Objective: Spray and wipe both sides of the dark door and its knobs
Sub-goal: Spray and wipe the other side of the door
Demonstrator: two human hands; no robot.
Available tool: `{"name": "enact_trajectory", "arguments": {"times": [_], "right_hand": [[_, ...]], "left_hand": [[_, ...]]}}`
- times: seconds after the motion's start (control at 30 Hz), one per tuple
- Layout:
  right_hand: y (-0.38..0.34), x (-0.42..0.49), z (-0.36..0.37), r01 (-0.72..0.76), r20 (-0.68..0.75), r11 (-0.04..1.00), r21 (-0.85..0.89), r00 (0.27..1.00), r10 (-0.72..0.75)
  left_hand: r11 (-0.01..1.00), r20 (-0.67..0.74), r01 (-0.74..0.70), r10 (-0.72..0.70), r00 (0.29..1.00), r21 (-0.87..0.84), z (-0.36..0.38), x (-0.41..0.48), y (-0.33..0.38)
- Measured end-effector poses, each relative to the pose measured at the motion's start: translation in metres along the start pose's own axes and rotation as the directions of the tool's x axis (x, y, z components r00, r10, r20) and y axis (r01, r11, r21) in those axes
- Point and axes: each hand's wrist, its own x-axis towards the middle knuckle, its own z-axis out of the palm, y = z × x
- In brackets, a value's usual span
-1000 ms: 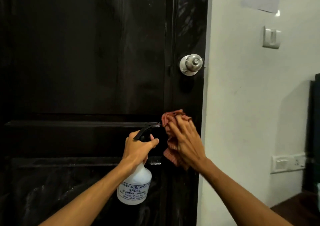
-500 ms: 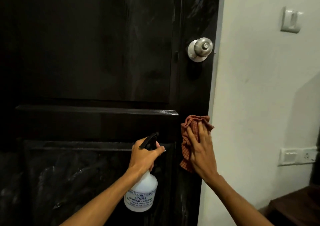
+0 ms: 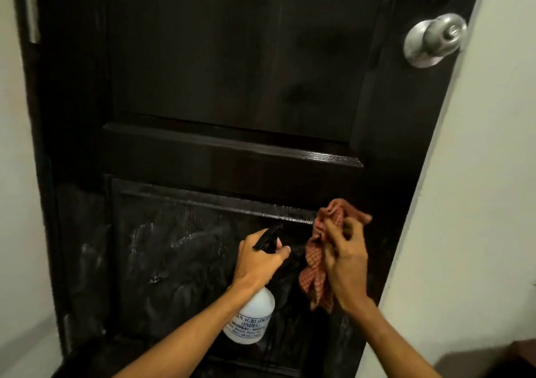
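Note:
The dark panelled door [image 3: 232,72] fills the view, with a round silver knob [image 3: 435,39] at its upper right. Wet streaks cover the lower panel. My left hand [image 3: 259,258] grips the black trigger head of a white spray bottle [image 3: 252,318], which hangs below my fist in front of the lower panel. To its right, my right hand [image 3: 346,264] holds a crumpled red checked cloth [image 3: 317,258] with curled fingers near the door's right stile, just under the lower moulding.
A white wall [image 3: 478,203] runs along the door's right edge. A pale wall strip [image 3: 17,203] and a hinge [image 3: 33,6] show at the left. A dark floor corner [image 3: 499,363] lies at the bottom right.
The view has tilted and shifted down, so the knob now sits at the upper right. My right hand moved down with the cloth and its fingers have curled into it. My left hand still holds the bottle.

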Motion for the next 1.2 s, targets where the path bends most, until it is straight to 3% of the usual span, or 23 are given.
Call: {"name": "enact_trajectory", "arguments": {"times": [0.07,0.23,0.3,0.37,0.43,0.47,0.6,0.67,0.77,0.93,1.07,1.2], "right_hand": [[-0.004,-0.018,0.013,0.084,0.127,0.996,-0.008,0.988,-0.082],[-0.03,0.033,0.018,-0.015,-0.091,0.999,0.043,0.996,0.019],[-0.047,0.023,0.036,0.003,-0.029,1.0,-0.002,1.0,-0.003],[-0.059,-0.006,0.052,0.17,0.14,0.983,-0.069,0.977,-0.159],[-0.067,-0.018,0.06,0.407,0.299,0.899,-0.163,0.888,-0.348],[-0.066,-0.009,0.059,0.425,0.308,0.885,-0.189,0.882,-0.358],[-0.089,0.026,0.072,0.181,0.159,0.96,-0.212,0.976,-0.149],[-0.103,0.013,0.089,0.259,0.189,0.938,-0.23,0.957,-0.218],[-0.122,0.003,0.103,0.471,0.325,0.86,-0.195,0.859,-0.397],[-0.166,0.039,0.141,0.403,0.222,0.894,-0.194,0.906,-0.361],[-0.191,0.021,0.174,0.655,0.361,0.725,-0.212,0.742,-0.565],[-0.244,0.07,0.208,0.7,0.368,0.68,-0.216,0.704,-0.608]], "left_hand": [[1.0,-0.027,0.018,-0.018,0.999,0.002,-0.008,-0.002,-0.008],[0.999,-0.115,0.054,-0.055,0.992,-0.004,-0.045,0.014,-0.02],[0.998,-0.151,0.068,-0.066,0.986,0.006,-0.059,0.015,-0.031],[0.998,-0.183,0.062,-0.055,0.982,0.031,-0.07,0.012,-0.04],[0.997,-0.209,0.065,-0.058,0.976,0.03,-0.085,0.013,-0.047],[0.997,-0.207,0.069,-0.062,0.976,0.027,-0.088,0.015,-0.047],[0.996,-0.234,0.091,-0.086,0.968,0.011,-0.109,0.019,-0.057],[0.996,-0.274,0.092,-0.089,0.958,0.0,-0.124,0.02,-0.064],[0.997,-0.322,0.08,-0.076,0.944,0.0,-0.147,0.025,-0.067],[0.995,-0.435,0.1,-0.101,0.895,-0.026,-0.195,0.039,-0.086],[0.994,-0.473,0.109,-0.096,0.876,-0.001,-0.227,0.043,-0.096],[0.996,-0.529,0.087,-0.062,0.847,0.023,-0.265,0.05,-0.107]]}}
